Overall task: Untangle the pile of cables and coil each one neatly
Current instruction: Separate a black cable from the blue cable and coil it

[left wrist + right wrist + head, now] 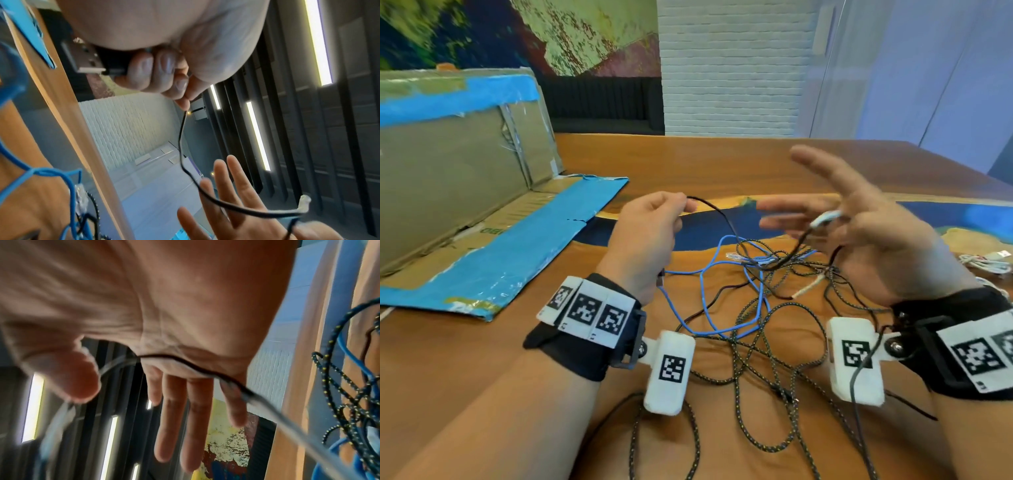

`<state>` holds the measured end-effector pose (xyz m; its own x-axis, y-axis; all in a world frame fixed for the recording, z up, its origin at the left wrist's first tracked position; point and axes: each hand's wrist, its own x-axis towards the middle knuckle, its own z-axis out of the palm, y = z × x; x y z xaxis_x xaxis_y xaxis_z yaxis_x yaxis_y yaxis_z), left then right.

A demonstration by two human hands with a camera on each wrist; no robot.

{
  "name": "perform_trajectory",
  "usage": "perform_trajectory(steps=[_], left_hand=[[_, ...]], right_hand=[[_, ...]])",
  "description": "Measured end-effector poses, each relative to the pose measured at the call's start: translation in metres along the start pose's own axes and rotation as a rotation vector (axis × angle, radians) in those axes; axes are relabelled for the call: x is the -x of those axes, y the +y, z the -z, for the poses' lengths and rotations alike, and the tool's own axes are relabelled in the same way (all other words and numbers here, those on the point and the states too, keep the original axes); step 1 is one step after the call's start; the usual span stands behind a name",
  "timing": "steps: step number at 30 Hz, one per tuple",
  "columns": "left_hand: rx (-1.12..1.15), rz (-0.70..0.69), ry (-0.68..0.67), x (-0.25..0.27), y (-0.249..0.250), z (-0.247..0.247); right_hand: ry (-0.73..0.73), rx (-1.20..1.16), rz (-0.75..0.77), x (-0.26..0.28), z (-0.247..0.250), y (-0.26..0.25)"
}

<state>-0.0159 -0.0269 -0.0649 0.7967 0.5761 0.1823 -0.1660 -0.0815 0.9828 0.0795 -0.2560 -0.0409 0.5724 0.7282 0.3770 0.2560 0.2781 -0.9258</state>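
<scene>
Left hand [650, 229]: fingers pinched thin black cable [717, 210], USB plug [86, 60] tucked in palm.
Right hand [866, 226]: splayed, cable draped across.
Advice: wind loosely round those fingers.

A wooden table [722, 161] with a blue band [945, 214] running across it from 9 to 3 o'clock is carrying everything. At its centre a tangle is sprawling: a blue cable [709, 308] is looping through the middle, and a black braided cable with yellow flecks [763, 370] is spreading from there toward 6 o'clock, crossing over itself. A thin black cable [726, 219] is rising out of the tangle, only part of it lying on the wood. At 9 o'clock flattened cardboard edged with blue tape [493, 253] is lying on the surface, its back panel standing up. At 3 o'clock, by the edge, a white cable bundle [986, 262] is resting.
</scene>
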Motion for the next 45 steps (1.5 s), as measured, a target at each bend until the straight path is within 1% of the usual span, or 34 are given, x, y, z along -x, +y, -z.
perform_trajectory(steps=[1,2,3,4,5,6,8,9,10,11,13,15,17,19,21,23,25,26,27,29,30,32,35,37,38,40,42,44,45], left_hand=[[-0.023,-0.02,0.064,-0.003,-0.001,0.004],[-0.028,-0.036,0.121,-0.006,-0.001,0.008],[-0.02,-0.05,0.162,-0.007,0.0,0.012],[-0.007,-0.066,0.177,-0.008,0.001,0.015],[0.003,-0.084,0.159,-0.008,0.003,0.017],[0.003,-0.105,0.109,-0.005,0.006,0.016],[-0.013,-0.154,-0.061,0.004,0.01,0.007],[-0.019,-0.179,-0.151,0.01,0.01,0.001],[-0.028,-0.201,-0.235,0.015,0.01,-0.004],[-0.042,-0.213,-0.311,0.019,0.01,-0.008],[-0.088,-0.186,-0.424,0.021,0.009,-0.01],[-0.133,-0.09,-0.494,0.02,0.01,-0.006],[-0.122,0.016,-0.528,0.02,0.011,0.0],[0.007,0.081,-0.566,0.022,0.015,0.003],[0.236,0.117,-0.588,0.023,0.021,0.003],[0.486,0.104,-0.557,0.021,0.025,0.002],[0.685,0.067,-0.482,0.019,0.026,-0.001],[0.738,0.047,-0.423,0.018,0.025,-0.003],[0.755,0.028,-0.353,0.017,0.022,-0.007],[0.709,-0.002,-0.221,0.019,0.017,-0.015],[0.668,-0.016,-0.191,0.019,0.014,-0.019],[0.524,-0.044,-0.191,0.021,0.006,-0.025],[0.239,-0.084,-0.224,0.022,-0.001,-0.028],[0.129,-0.108,-0.258,0.023,-0.003,-0.028],[0.117,-0.111,-0.273,0.023,-0.002,-0.029],[0.204,-0.082,-0.259,0.022,0.0,-0.027],[0.394,-0.017,-0.182,0.018,0.003,-0.021],[0.554,0.031,-0.102,0.012,0.008,-0.013],[0.582,0.041,-0.081,0.01,0.009,-0.008]], right_hand=[[-0.078,-0.003,-0.04,0.002,0.001,0.0],[-0.117,-0.018,-0.064,0.003,0.0,0.0],[-0.125,-0.06,-0.074,0.004,0.001,0.0],[-0.104,-0.112,-0.081,0.002,0.0,0.001],[-0.054,-0.148,-0.089,0.0,-0.002,0.003],[0.02,-0.129,-0.098,-0.003,-0.004,0.007],[0.135,0.039,-0.117,-0.007,-0.015,0.019],[0.133,0.119,-0.133,-0.008,-0.023,0.025],[0.092,0.15,-0.155,-0.008,-0.03,0.031],[0.04,0.119,-0.176,-0.007,-0.035,0.036],[-0.011,-0.059,-0.208,-0.004,-0.043,0.037],[0.014,-0.25,-0.219,-0.003,-0.04,0.027],[0.094,-0.338,-0.203,-0.005,-0.03,0.019],[0.184,-0.326,-0.197,-0.006,-0.02,0.018],[0.218,-0.254,-0.218,-0.007,-0.017,0.023],[0.158,-0.114,-0.279,-0.007,-0.023,0.029],[0.034,0.034,-0.343,-0.004,-0.035,0.034],[-0.033,0.095,-0.362,-0.003,-0.042,0.036],[-0.1,0.151,-0.366,-0.002,-0.048,0.038],[-0.209,0.275,-0.337,0.0,-0.055,0.039],[-0.248,0.341,-0.32,0.001,-0.056,0.037],[-0.282,0.414,-0.304,0.002,-0.055,0.034],[-0.216,0.361,-0.33,0.002,-0.048,0.03],[-0.182,0.288,-0.326,0.002,-0.044,0.027],[-0.178,0.238,-0.326,0.002,-0.042,0.026],[-0.174,0.113,-0.341,0.001,-0.04,0.025],[-0.175,0.021,-0.34,0.001,-0.039,0.026],[-0.171,-0.002,-0.321,0.002,-0.038,0.025],[-0.169,0.013,-0.322,0.003,-0.039,0.026]])
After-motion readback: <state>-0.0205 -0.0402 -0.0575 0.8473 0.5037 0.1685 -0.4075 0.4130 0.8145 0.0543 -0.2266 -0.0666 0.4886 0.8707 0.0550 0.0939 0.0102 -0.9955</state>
